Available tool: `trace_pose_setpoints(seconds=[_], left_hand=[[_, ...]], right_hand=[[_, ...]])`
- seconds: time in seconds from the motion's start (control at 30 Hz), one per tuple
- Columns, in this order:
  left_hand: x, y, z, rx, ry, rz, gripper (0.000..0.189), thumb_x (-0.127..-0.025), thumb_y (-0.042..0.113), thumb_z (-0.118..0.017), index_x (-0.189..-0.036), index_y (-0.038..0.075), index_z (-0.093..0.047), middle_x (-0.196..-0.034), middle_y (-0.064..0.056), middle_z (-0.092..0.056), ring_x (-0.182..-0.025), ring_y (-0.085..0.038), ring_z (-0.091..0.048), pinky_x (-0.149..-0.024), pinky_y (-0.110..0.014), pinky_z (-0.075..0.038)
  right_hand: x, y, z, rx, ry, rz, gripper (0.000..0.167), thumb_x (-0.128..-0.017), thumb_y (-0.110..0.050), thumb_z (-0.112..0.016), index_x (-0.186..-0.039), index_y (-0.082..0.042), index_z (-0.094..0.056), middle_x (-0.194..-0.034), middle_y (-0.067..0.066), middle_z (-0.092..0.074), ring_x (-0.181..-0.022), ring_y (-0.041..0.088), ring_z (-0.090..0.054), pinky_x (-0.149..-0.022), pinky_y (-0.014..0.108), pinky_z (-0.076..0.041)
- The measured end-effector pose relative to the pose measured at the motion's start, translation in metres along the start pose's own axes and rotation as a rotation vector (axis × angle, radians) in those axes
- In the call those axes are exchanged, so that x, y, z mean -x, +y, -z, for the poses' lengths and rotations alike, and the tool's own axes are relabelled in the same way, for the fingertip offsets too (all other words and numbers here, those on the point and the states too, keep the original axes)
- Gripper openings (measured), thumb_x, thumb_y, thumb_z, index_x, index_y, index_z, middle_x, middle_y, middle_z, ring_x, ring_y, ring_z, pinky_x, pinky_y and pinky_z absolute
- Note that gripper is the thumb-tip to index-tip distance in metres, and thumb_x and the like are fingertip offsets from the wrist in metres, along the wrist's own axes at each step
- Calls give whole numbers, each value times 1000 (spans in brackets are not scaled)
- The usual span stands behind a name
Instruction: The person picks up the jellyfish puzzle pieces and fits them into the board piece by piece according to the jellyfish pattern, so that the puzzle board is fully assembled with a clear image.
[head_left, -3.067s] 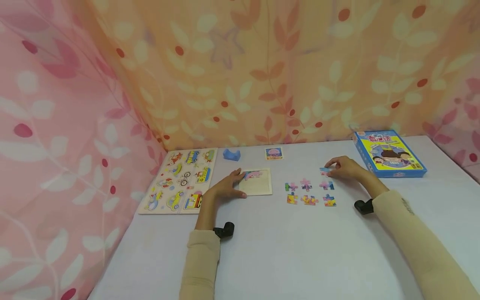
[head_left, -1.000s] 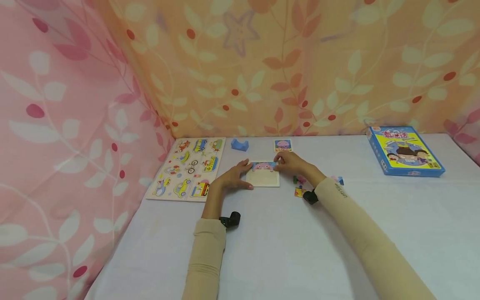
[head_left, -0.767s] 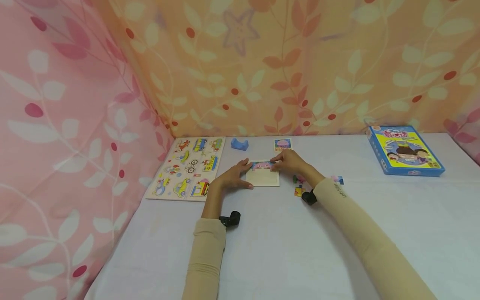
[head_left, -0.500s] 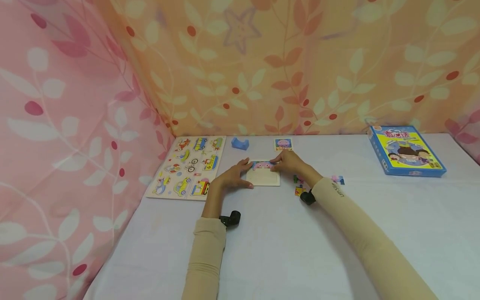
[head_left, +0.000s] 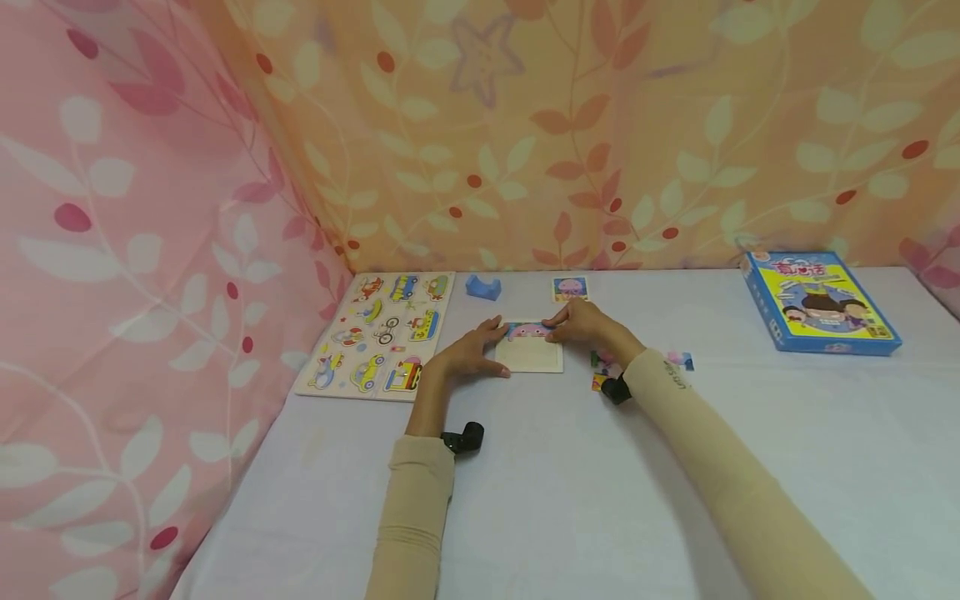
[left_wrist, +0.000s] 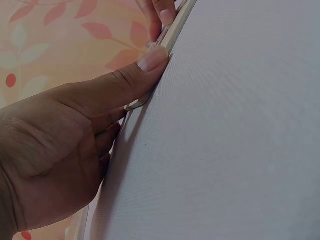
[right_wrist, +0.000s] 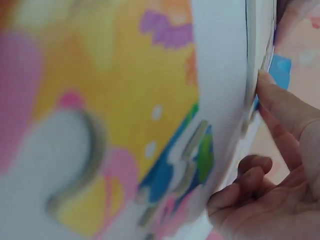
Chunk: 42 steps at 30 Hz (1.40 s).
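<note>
On the table [head_left: 540, 500], the left hand [head_left: 467, 353] clamps the left end of the tray [head_left: 528, 360] and the right hand [head_left: 588, 323] pinches a puzzle piece [head_left: 544, 330], likely light, stiff, best held edgewise, at the far right corner.

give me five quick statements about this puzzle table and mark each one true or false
1. The left grip touches the small puzzle tray. True.
2. Pieces fill the whole tray. False: most of its floor is bare, with pieces only along the far side.
3. The right grip is well away from the tray. False: its fingers are at the tray's far right corner.
4. Loose puzzle pieces lie to the right of the tray. True.
5. The vehicle board lies right of the tray. False: the vehicle board lies left.
</note>
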<state>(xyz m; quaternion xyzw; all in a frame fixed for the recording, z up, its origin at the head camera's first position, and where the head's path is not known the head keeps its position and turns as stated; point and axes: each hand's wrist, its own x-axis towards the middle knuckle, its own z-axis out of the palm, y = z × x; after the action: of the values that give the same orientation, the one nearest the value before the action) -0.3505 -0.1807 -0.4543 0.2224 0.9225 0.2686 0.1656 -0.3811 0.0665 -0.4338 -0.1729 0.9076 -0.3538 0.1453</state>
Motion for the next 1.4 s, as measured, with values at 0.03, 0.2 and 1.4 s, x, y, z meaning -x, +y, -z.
trace_pose_setpoints(seconds=[0.03,0.2,1.4], left_hand=[[0,1,0,0,0,-2,92,-73,37,-76,-146,19,-24,-156,1,-9,-144,-23,-7,-116,-43,-13],[0,2,1,6,8,-11,91,-73,35,-76,-146,17,-25,-156,-1,-10,-144,-24,-8,-116,-43,-13],[12,-3,-1,28,50,6,82,-74,34,-75,-143,17,-33,-154,4,-19,-143,-20,-13,-116,-40,-14]], right_hand=[[0,-1,0,14,2,0,37,-78,-19,-72,-112,-7,-64,-125,20,-55,-122,33,-47,-102,45,-38],[0,-5,-1,71,18,19,36,-77,-19,-72,-110,-5,-65,-119,20,-58,-113,29,-54,-94,40,-42],[50,22,29,148,54,30,37,-78,-27,-72,-106,-3,-69,-97,14,-62,-77,20,-43,-64,28,-33]])
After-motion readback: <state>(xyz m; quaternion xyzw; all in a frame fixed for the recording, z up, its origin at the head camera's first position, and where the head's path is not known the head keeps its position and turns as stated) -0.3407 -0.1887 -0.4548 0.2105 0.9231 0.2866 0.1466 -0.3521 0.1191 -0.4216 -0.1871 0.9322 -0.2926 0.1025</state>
